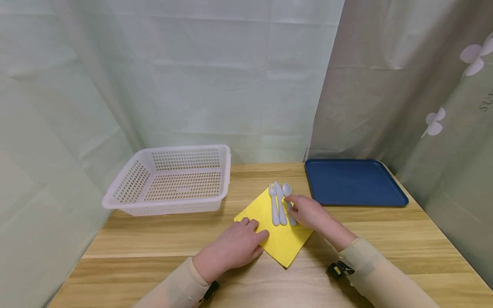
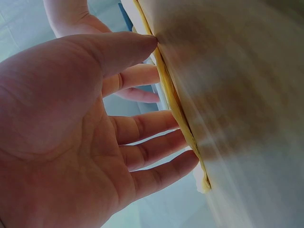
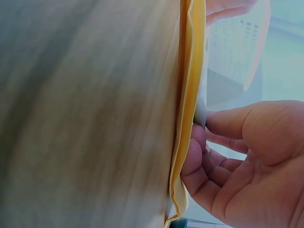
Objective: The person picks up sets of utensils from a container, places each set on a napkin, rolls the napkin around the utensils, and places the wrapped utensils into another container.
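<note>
A folded yellow napkin [image 1: 283, 248] lies on the wooden table with one corner towards me. On it a pale grey fork [image 1: 274, 207], a knife [image 1: 282, 211] and a spoon [image 1: 286, 189] lie side by side, heads pointing away. My right hand [image 1: 308, 211] pinches the spoon's handle between thumb and curled fingers; the hand covers part of that handle. My left hand [image 1: 236, 244] rests on the napkin's left edge, fingers extended and spread. In the left wrist view its thumb [image 2: 137, 47] and fingertips touch the napkin's layered edge.
At the back left stands a white perforated plastic basket [image 1: 173, 208]. A dark blue tray [image 1: 354, 182] lies at the back right, beyond my right hand. Pale curtains [image 1: 215, 77] close off the table's back and sides.
</note>
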`<act>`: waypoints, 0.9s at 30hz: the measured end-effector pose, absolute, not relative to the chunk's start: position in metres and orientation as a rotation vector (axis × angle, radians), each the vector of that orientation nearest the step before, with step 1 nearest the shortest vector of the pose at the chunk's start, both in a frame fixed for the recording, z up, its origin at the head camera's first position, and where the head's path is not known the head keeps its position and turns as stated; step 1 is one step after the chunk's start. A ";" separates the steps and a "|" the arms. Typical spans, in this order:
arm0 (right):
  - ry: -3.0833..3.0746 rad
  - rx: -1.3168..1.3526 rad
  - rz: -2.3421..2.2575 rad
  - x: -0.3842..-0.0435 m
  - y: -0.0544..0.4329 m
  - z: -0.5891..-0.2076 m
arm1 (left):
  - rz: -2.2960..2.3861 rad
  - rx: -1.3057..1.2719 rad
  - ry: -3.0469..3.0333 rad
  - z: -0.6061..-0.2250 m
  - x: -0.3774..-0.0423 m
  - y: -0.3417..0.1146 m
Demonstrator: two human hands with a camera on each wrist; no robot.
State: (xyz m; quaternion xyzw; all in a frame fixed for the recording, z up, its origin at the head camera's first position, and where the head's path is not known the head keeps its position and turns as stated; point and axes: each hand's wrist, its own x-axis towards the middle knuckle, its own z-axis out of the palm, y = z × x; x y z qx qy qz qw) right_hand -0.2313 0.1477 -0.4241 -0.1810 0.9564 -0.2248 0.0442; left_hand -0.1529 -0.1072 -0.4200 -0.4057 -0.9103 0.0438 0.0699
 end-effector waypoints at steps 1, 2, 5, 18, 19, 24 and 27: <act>2.923 -0.558 -0.685 -0.231 0.148 -0.424 | 0.130 -1.222 -2.740 -0.420 -0.153 -0.107; 2.923 -0.561 -0.683 -0.232 0.148 -0.424 | 0.127 -1.222 -2.743 -0.420 -0.153 -0.107; 2.922 -0.571 -0.674 -0.232 0.148 -0.425 | 0.123 -1.223 -2.746 -0.420 -0.153 -0.107; 2.892 -0.580 -0.681 -0.227 0.150 -0.421 | 0.117 -1.222 -2.753 -0.419 -0.152 -0.107; 2.891 -0.583 -0.678 -0.226 0.150 -0.420 | 0.118 -1.223 -2.752 -0.420 -0.152 -0.107; 2.878 -0.613 -0.666 -0.225 0.153 -0.417 | 0.120 -1.223 -2.744 -0.420 -0.153 -0.107; 2.872 -0.615 -0.662 -0.224 0.154 -0.416 | 0.121 -1.225 -2.743 -0.420 -0.153 -0.107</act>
